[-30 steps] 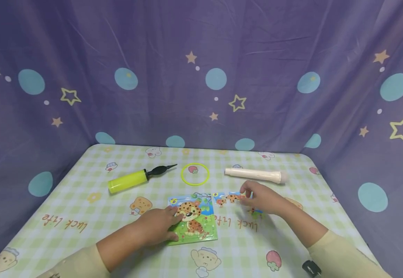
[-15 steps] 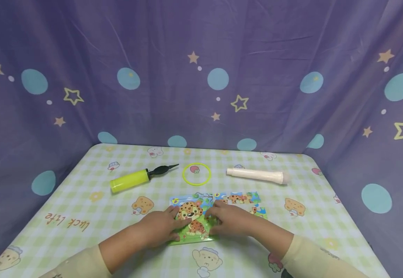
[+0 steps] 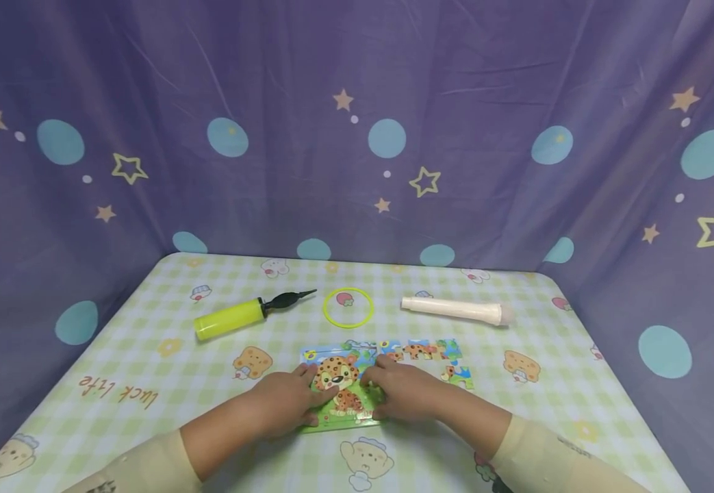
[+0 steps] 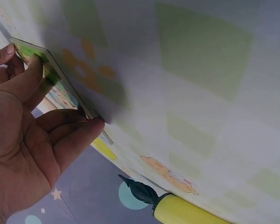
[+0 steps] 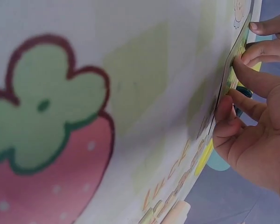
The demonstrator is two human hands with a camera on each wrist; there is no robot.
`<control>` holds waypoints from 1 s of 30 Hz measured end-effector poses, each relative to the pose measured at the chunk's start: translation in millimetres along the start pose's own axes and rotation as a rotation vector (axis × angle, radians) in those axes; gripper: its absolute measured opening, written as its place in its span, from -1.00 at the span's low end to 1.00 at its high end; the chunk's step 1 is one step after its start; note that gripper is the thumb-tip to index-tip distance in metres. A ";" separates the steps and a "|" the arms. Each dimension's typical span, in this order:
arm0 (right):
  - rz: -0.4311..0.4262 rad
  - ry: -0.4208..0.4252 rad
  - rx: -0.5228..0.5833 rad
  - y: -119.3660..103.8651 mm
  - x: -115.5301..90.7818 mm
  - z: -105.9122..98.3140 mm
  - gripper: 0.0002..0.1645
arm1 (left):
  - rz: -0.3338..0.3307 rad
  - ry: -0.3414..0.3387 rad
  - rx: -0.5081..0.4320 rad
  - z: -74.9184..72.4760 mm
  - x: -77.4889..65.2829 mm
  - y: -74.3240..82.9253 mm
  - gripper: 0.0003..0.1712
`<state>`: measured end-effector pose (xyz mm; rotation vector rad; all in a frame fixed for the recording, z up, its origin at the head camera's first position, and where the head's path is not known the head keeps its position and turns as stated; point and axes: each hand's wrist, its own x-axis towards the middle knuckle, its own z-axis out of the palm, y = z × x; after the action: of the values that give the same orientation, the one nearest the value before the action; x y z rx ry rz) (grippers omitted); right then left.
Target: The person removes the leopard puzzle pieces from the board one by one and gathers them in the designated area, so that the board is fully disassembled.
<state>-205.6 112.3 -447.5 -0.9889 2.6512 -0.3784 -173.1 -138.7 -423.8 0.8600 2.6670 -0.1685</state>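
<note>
A jigsaw puzzle [image 3: 346, 405] with a spotted cartoon leopard on green and blue lies on the table in the head view. My left hand [image 3: 284, 404] rests on its left side, thumb over the picture and fingertips along the edge, as the left wrist view [image 4: 32, 135] also shows. My right hand [image 3: 407, 392] is at the puzzle's right side, with bent thumb and forefinger touching it a little apart. Whether they pinch a piece, I cannot tell. Several loose puzzle pieces [image 3: 419, 350] lie in a row right of the puzzle, with another puzzle piece [image 3: 458, 376] below them, partly behind my right hand.
Behind the puzzle lie a yellow hand pump [image 3: 230, 320] with a black nozzle, a thin yellow ring [image 3: 324, 316] and a pale, flashlight-shaped stick [image 3: 455, 310]. A checked cloth [image 3: 209, 424] covers the table. A purple curtain [image 3: 283, 185] hangs behind it.
My right hand has moved left from the loose pieces to the puzzle's right side, uncovering the pieces at the right. My left hand has stayed on the puzzle.
</note>
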 end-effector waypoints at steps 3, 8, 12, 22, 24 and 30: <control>0.010 -0.007 0.004 0.8 1.2 0.4 -0.43 | -0.008 -0.012 0.014 -1.3 0.0 1.2 -0.33; 0.021 -0.010 0.018 1.0 1.9 1.4 -0.45 | -0.010 -0.010 0.021 -2.2 -0.4 2.5 -0.33; 0.018 -0.007 0.024 -0.8 0.9 1.8 -0.45 | -0.012 -0.010 0.023 -3.4 -1.2 3.6 -0.33; 0.000 0.005 0.002 -3.2 -0.1 -0.4 -0.43 | -0.032 -0.030 0.017 -5.3 0.6 5.1 -0.32; -0.002 -0.001 0.000 -3.3 0.1 -0.8 -0.43 | -0.035 -0.041 0.022 -5.6 1.4 5.6 -0.32; -0.007 -0.004 0.113 -3.5 0.1 -4.4 -0.57 | -0.036 -0.052 0.049 -6.0 3.8 6.6 -0.32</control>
<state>-205.1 110.3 -442.3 -0.9630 2.5915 -0.5204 -173.9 -130.0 -419.6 0.8112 2.6409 -0.2619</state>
